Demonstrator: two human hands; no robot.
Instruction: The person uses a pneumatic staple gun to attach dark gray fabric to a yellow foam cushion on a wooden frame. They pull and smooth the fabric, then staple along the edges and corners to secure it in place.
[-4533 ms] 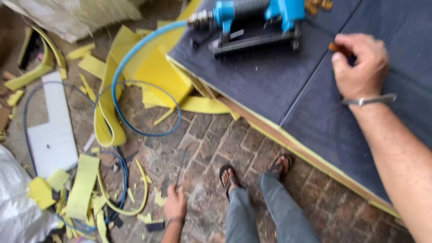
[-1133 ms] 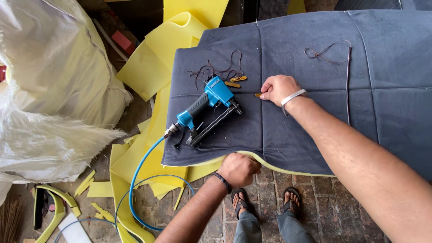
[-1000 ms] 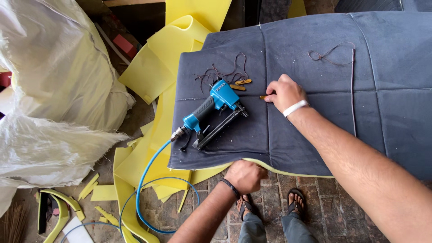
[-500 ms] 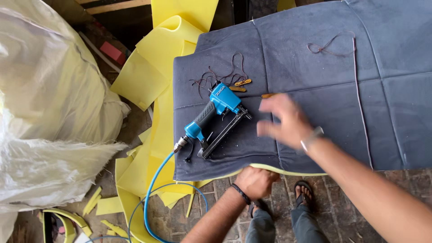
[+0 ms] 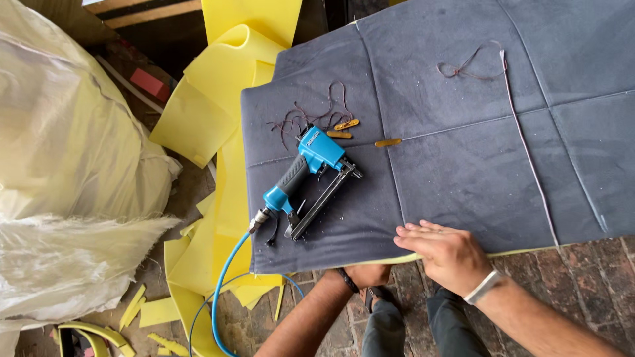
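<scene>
Along the grey cushion (image 5: 463, 132) edge, both hands rest (right hand (image 5: 448, 254) flat).

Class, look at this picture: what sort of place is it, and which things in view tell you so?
Probably an upholstery workshop. A blue pneumatic staple gun on a blue air hose lies on a stitched grey fabric-covered foam cushion, and yellow foam offcuts litter the brick floor.
</scene>
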